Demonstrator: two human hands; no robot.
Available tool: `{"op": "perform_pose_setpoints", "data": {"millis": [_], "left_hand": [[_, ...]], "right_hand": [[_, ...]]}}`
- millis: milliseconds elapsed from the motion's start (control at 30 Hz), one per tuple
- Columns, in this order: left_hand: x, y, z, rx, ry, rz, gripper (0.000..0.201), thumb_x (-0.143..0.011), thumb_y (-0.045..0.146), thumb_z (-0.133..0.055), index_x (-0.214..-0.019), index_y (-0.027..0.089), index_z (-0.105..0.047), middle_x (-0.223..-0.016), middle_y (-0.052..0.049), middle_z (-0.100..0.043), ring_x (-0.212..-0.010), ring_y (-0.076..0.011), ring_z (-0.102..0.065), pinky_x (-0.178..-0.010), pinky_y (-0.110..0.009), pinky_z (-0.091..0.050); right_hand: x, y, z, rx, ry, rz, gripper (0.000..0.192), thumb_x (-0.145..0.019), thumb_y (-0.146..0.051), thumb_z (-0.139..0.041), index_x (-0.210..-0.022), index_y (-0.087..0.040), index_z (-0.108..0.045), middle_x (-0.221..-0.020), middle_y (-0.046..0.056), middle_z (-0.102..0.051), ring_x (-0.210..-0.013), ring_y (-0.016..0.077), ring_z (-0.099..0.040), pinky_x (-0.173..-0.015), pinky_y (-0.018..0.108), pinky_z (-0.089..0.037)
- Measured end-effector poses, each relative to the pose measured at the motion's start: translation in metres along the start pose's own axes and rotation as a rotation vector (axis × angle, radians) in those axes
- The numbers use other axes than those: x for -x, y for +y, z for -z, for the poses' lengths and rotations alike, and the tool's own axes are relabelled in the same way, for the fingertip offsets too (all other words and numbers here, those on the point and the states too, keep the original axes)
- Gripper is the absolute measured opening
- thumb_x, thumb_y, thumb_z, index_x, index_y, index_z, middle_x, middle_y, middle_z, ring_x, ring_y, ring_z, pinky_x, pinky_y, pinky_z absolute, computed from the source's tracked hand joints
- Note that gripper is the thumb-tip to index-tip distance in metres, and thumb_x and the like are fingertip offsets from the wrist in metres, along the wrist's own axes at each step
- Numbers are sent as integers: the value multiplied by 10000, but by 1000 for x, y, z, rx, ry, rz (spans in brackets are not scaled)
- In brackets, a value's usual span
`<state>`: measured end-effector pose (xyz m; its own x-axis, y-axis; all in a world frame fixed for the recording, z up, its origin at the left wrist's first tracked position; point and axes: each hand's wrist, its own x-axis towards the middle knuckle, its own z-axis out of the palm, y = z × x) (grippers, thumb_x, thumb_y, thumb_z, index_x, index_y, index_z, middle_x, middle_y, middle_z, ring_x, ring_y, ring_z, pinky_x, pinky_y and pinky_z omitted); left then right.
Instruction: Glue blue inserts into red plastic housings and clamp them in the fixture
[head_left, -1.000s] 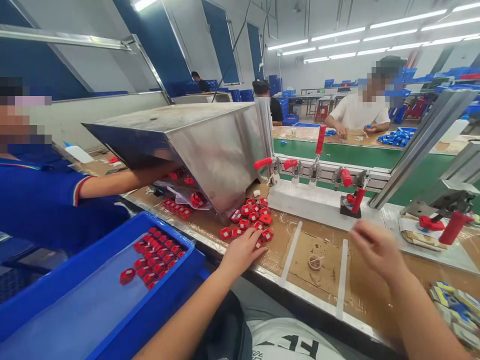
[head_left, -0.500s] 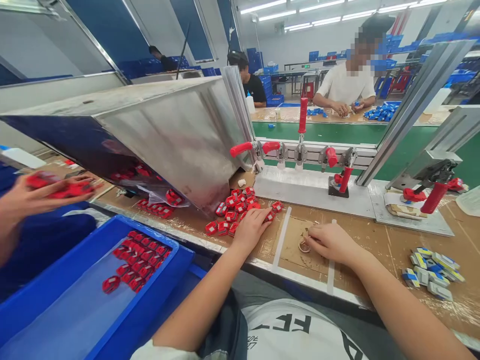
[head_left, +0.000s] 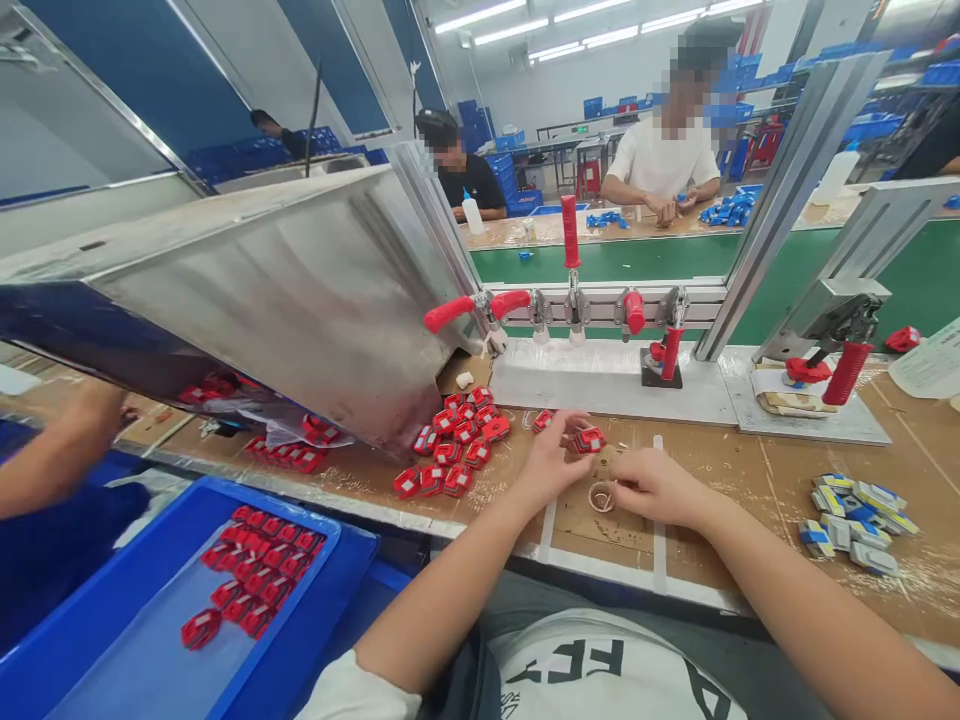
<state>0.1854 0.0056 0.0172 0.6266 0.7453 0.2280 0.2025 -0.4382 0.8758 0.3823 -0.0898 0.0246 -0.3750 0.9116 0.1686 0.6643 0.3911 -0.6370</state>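
Note:
In the head view my left hand (head_left: 559, 455) grips a small red plastic part (head_left: 590, 440) with a pale label, between thumb and fingers. Another red part lies on the bench just behind that hand. My right hand (head_left: 652, 487) faces it from the right, fingers curled and pressed together; what they pinch is hidden or too small to name. Beside its fingertips stands a small round cup (head_left: 601, 497) on a cardboard patch (head_left: 622, 525) held with white tape. To the left of my left hand lies a loose pile of red parts (head_left: 457, 440).
Toggle clamps with red handles (head_left: 571, 235) line a metal fixture behind my hands. A slanted metal box (head_left: 300, 300) stands left, and a blue bin (head_left: 330, 540) holds several red parts. Grey-blue-yellow pieces (head_left: 855, 520) lie right. A co-worker's arm (head_left: 60, 450) reaches in from the left.
My left hand has moved right, away from the pile, with a red part in its fingers. My right hand stays by the cup. The co-worker's arm has moved toward the box.

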Motion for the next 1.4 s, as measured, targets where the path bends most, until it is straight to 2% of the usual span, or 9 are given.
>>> {"op": "perform_pose_setpoints", "data": {"millis": [67, 133, 200, 267, 467, 900, 1200, 1400], "left_hand": [[-5, -8, -12, 99, -49, 55, 525, -762, 106, -727, -1237, 209, -527, -1120, -54, -695, -939, -154, -697, -790, -267, -574], [-6, -15, -16, 143, -65, 96, 544, -748, 111, -746, -1237, 205, -527, -1137, -62, -694, -908, -142, -696, -771, -257, -565], [-5, -20, -16, 145, -71, 112, 563, -744, 114, -756, -1251, 208, -528, -1157, -67, -695, -927, -142, -697, -791, -260, -563], [-4, -21, -15, 132, -79, 113, 560, -749, 120, -755, -1255, 211, -533, -1150, -67, -705, -958, -150, -700, -815, -268, -564], [-4, -19, -15, 94, -83, 122, 531, -759, 151, -760, -1244, 216, -554, -1141, -66, -717, -996, -169, -704, -832, -283, -573], [-4, -17, -15, 96, -79, 127, 541, -736, 149, -757, -1237, 217, -563, -1133, -60, -708, -1002, -177, -700, -826, -285, -572], [-3, -14, -14, 95, -60, 139, 502, -751, 171, -758, -1218, 211, -579, -1127, -68, -707, -956, -166, -698, -814, -279, -565], [-3, -15, -15, 89, -38, 134, 488, -754, 173, -760, -1206, 206, -578, -1130, -74, -702, -940, -167, -699, -794, -275, -567]], "right_hand": [[0, 7, 1, -135, 115, -36, 381, -916, -302, -487, -589, -210, -315, -560, -51, -316, -543, 106, -291, -563, 280, -216], [-1, 14, 2, -254, 309, -135, 413, -923, -359, -479, -592, -220, -276, -567, -52, -261, -544, 106, -272, -552, 273, -221], [-4, 20, 2, -337, 484, -253, 430, -939, -426, -475, -601, -222, -306, -585, -46, -278, -565, 113, -292, -555, 268, -247], [-8, 24, 2, -384, 559, -332, 441, -946, -481, -485, -615, -220, -355, -599, -40, -315, -585, 120, -318, -563, 266, -273], [-15, 29, -3, -404, 523, -377, 472, -952, -548, -496, -632, -216, -399, -610, -36, -354, -602, 128, -348, -573, 271, -297], [-19, 30, -4, -346, 467, -359, 481, -964, -547, -481, -626, -212, -411, -606, -37, -359, -599, 126, -350, -577, 272, -299], [-12, 32, -3, -281, 492, -391, 465, -988, -510, -490, -640, -206, -429, -610, -32, -391, -610, 131, -379, -590, 268, -305], [-10, 28, 0, -148, 526, -334, 461, -991, -470, -473, -624, -214, -361, -588, -28, -384, -583, 130, -364, -580, 278, -286]]}}
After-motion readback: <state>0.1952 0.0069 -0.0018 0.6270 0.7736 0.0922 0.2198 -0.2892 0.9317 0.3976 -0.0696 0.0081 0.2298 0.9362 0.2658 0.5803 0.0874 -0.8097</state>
